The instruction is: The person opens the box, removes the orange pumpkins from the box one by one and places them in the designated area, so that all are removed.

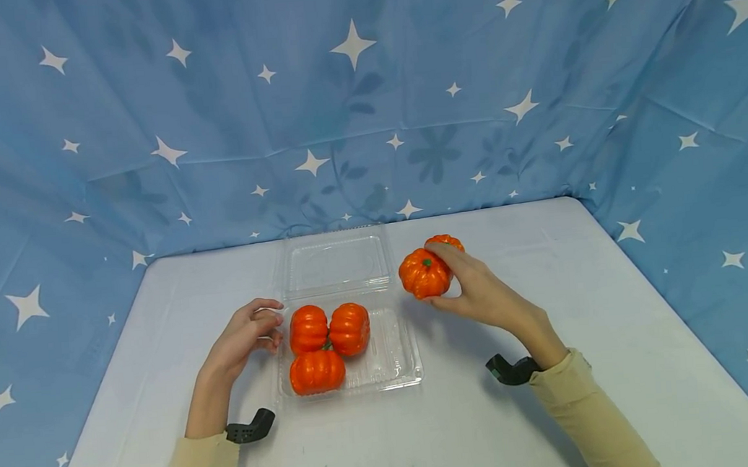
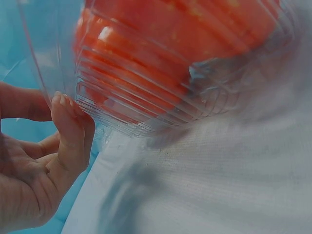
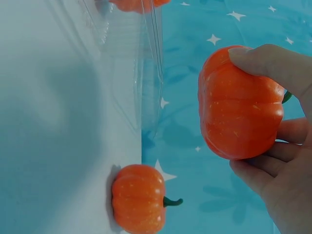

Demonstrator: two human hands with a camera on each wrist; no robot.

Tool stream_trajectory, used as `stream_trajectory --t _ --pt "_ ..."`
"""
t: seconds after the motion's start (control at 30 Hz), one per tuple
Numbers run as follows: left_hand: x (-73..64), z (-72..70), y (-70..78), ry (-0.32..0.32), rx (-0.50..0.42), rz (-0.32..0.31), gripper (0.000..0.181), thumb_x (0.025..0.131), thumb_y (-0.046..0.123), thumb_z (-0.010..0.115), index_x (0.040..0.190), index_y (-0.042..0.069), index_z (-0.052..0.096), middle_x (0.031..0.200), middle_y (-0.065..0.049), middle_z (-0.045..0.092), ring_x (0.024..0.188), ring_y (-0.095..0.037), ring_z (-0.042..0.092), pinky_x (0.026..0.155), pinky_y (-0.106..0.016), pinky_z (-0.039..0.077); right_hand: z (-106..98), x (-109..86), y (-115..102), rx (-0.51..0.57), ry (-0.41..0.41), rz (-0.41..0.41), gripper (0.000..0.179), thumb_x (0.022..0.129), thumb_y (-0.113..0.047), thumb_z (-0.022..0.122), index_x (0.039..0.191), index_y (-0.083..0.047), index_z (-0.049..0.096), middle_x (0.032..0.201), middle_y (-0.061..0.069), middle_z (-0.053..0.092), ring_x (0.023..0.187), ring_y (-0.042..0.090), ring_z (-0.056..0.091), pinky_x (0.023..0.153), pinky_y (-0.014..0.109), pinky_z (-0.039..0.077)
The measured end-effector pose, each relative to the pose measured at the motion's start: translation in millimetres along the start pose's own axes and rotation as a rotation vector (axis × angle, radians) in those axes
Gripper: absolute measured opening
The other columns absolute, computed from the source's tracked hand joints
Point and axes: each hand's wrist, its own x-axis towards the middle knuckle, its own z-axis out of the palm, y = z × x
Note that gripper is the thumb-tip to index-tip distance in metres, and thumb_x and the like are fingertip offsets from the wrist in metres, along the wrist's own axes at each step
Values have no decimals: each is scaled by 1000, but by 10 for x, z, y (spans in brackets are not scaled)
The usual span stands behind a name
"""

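Note:
A clear plastic clamshell container (image 1: 391, 348) lies with its lid (image 1: 337, 258) folded back toward the curtain. Three small orange toy pumpkins (image 1: 316, 372) sit grouped in the base's left part. My left hand (image 1: 237, 341) is at the container's left side, pinching its rim; in the left wrist view the fingertips (image 2: 63, 105) overlap the plastic edge. My right hand (image 1: 485, 291) holds another toy pumpkin (image 3: 239, 105) right of the lid, thumb on one side and fingers on the other. Behind it, one more pumpkin (image 3: 139, 197) with a green stem rests on the table, partly hidden in the head view.
A white-covered table (image 1: 617, 361) carries everything. Blue star-patterned curtain (image 1: 352, 105) hangs behind it and at both sides. Black wrist-worn devices (image 1: 251, 426) sit at both wrists, by the beige sleeves.

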Motion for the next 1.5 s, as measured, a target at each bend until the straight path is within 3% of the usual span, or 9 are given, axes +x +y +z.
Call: stream_trajectory --t 0.27,0.77,1.1,1.5 --pt "-3 4 0 6 9 -7 41 102 7 49 138 -10 41 78 -5 61 64 -15 57 60 -27 55 -14 11 114 0 43 -40 82 81 -10 87 149 2 43 149 18 50 135 38 53 105 54 51" --pt "-9 8 14 -4 4 4 40 102 7 48 137 -10 41 78 -4 61 64 -15 57 60 -27 55 -135 -10 272 -28 61 54 80 82 -11 85 148 5 42 148 22 50 131 40 54 104 57 51" --pt "-9 1 -3 -3 10 11 39 102 7 48 136 -10 42 78 -5 61 65 -16 57 59 -28 55 -197 -7 378 -66 75 152 79 85 -9 81 148 9 38 151 28 44 136 45 47 108 61 46" --pt "-2 7 -1 8 11 2 40 101 8 49 137 -10 41 81 -7 61 64 -15 56 59 -27 55 -236 -31 552 -112 114 194 78 84 -10 81 146 13 39 147 32 47 134 47 48 110 61 43"
